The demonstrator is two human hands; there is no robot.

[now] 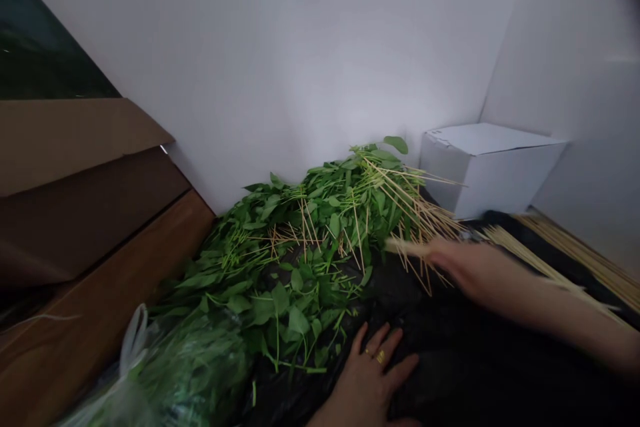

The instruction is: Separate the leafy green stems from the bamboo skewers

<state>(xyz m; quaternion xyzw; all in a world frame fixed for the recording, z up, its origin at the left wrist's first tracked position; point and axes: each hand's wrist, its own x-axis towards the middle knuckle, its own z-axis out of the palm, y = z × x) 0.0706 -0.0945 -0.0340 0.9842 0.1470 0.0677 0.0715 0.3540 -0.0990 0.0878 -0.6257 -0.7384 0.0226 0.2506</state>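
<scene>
1. The left grip [370, 377] is laid palm down on the black sheet [475, 373]. Its fingers are spread and nothing is held. Rings are seen on two of the fingers.
2. The right grip [473, 267] is stretched in from the right, above the sheet. It is blurred, so whether its fingers are closed on anything cannot be told.
3. Loose bamboo skewers [420, 213] are scattered just ahead of the right grip's fingertips and lie crosswise over the leaves. Contact between fingertips and skewers cannot be made out.
4. A heap of leafy greens [300, 260] is spread just ahead of the left grip and to the left of the right grip. Its far edge is banked against the white wall [300, 47].
5. A longer row of skewers [590, 257] is laid on the sheet to the right of the right grip, beyond the forearm.
6. A white box [490, 167] is set beyond the right grip, in the corner of the walls.
7. A clear plastic bag of greens [165, 373] is seen to the left of the left grip. A brown cardboard box [75, 213] stands further left.
</scene>
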